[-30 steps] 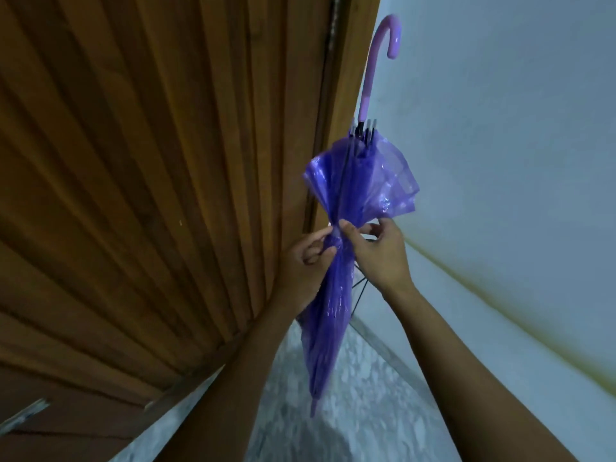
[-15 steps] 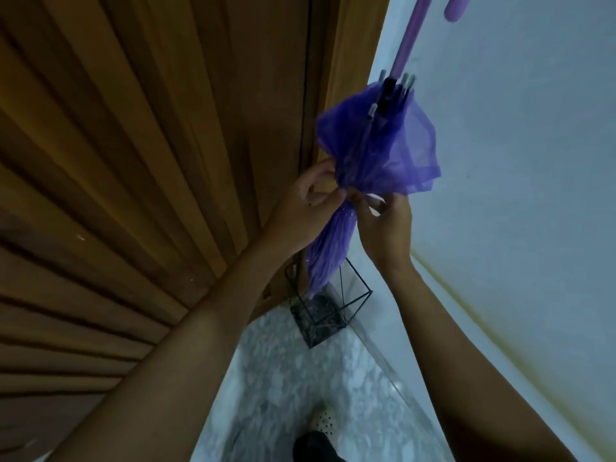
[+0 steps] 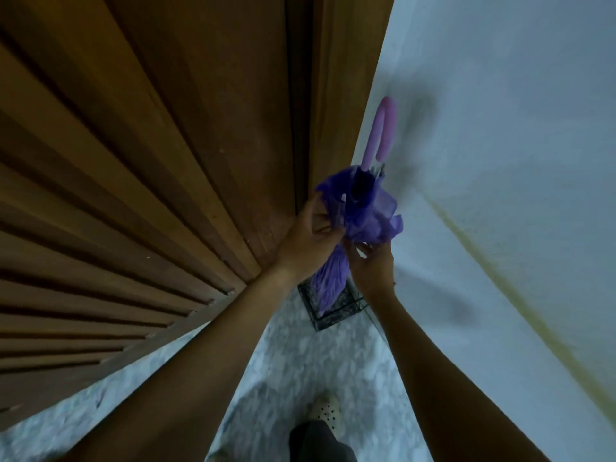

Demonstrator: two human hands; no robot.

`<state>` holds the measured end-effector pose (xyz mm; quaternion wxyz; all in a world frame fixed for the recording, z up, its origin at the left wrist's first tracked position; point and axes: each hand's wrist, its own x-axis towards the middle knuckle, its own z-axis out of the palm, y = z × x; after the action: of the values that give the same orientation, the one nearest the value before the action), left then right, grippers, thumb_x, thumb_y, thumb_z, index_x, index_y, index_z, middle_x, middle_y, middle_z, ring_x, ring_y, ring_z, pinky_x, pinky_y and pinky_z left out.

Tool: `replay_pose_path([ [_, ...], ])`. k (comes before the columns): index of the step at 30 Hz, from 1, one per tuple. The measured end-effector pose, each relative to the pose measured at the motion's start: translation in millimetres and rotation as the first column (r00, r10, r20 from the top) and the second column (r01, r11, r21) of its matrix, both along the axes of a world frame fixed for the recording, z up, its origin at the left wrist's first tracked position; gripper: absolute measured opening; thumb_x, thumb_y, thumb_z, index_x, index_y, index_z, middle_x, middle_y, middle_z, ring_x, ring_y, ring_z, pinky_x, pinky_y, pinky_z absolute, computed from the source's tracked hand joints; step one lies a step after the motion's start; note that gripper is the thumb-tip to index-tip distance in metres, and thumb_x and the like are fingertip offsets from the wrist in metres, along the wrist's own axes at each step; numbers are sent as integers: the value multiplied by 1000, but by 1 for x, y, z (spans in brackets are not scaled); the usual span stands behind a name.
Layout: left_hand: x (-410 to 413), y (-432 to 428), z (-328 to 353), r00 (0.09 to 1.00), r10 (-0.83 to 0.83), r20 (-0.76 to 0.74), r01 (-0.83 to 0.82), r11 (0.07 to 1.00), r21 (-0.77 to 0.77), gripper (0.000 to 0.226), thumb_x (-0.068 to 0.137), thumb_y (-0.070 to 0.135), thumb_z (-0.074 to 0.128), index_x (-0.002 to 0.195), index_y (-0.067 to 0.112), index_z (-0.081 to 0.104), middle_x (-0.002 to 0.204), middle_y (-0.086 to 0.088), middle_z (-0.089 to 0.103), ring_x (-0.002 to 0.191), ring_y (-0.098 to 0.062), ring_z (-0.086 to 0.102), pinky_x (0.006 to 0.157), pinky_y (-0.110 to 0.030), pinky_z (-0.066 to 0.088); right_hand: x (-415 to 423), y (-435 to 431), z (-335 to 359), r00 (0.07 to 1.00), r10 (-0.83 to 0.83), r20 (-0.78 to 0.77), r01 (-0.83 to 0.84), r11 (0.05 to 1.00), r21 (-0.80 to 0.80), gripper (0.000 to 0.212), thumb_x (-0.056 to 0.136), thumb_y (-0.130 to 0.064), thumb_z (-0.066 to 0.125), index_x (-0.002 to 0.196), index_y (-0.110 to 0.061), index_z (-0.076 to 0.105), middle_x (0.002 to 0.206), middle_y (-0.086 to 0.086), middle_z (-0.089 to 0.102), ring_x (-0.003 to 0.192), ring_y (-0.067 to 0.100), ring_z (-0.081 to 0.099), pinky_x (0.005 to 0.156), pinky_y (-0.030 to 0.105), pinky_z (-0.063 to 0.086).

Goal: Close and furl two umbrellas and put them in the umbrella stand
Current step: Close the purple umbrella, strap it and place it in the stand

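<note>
Translucent violet-purple plastic umbrella canopy, topped by a pale lilac-pink curved plastic handle. Below it a black wire umbrella stand on a mottled grey-and-white marble floor. Warm brown ribbed wooden door at left, pale blue-white wall crossed by a yellowish streak.

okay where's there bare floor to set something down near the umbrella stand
Bare marble floor lies open between the wooden door and the white wall, from the shoe up to the umbrella stand. The corner is crowded: purple umbrella and both hands hang over the stand.
</note>
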<state>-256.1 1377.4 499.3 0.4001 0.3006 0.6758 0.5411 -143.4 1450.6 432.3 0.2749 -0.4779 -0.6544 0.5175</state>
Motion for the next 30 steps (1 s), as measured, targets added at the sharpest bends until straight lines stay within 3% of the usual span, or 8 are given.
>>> replay_pose_path([
  [3,0,7,-41,1000,-6,0,6,998,-59,53,93,13,63,136,33,38,112,-2,63,103,-15,63,90,-27,55,-4,7,-44,999,43,14,-42,999,-12,57,87,-12,76,135,-6,46,106,-5,67,83,-6,68,81,27,60],
  [7,0,17,-89,996,-28,-84,11,982,-190,58,92,19,64,143,24,37,120,0,62,113,-15,59,98,-32,49,-9,16,-87,995,97,-1,-97,995,-15,61,85,-11,76,135,-10,42,123,8,66,105,19,68,86,34,57],
  [11,6,22,-126,997,-15,-79,-4,972,-234,59,92,5,61,144,12,35,138,-10,54,125,-18,52,107,-32,43,-9,20,-116,986,149,68,-143,986,-81,60,86,-14,74,136,-9,41,115,3,65,95,11,64,76,17,52],
  [14,6,25,-150,999,-29,-46,17,972,-235,60,93,-3,56,146,7,31,141,-15,49,130,-25,48,105,-26,44,-9,23,-136,978,160,133,-143,981,-131,51,88,-14,72,128,-12,41,110,4,65,100,25,65,83,39,54],
  [18,3,30,-185,1000,3,-2,-3,974,-227,68,90,15,61,149,16,28,142,-13,50,130,-34,49,107,-53,42,-15,30,-151,965,179,194,-152,978,-146,46,88,-13,71,123,-9,41,108,7,66,98,26,66,77,36,52],
  [22,-6,38,-234,996,50,71,-32,972,-235,76,77,42,62,144,22,33,143,-7,51,131,-29,49,106,-55,42,-21,38,-162,952,205,228,-163,968,-190,51,89,-10,69,128,-6,37,115,12,64,102,28,64,75,31,46],
  [26,-10,50,-231,999,25,28,-17,967,-253,64,83,32,56,141,13,37,140,-11,53,128,-31,52,105,-54,43,-25,47,-166,963,181,199,-135,965,-224,54,89,-8,70,132,-6,36,124,13,61,104,21,59,75,25,44],
  [30,-6,56,-199,999,-9,-38,-2,963,-271,49,94,18,57,138,4,42,135,-17,55,126,-31,53,106,-50,44,-22,50,-168,961,166,221,-112,965,-238,53,94,-13,66,136,-8,34,116,3,56,101,16,55,79,26,40],
])
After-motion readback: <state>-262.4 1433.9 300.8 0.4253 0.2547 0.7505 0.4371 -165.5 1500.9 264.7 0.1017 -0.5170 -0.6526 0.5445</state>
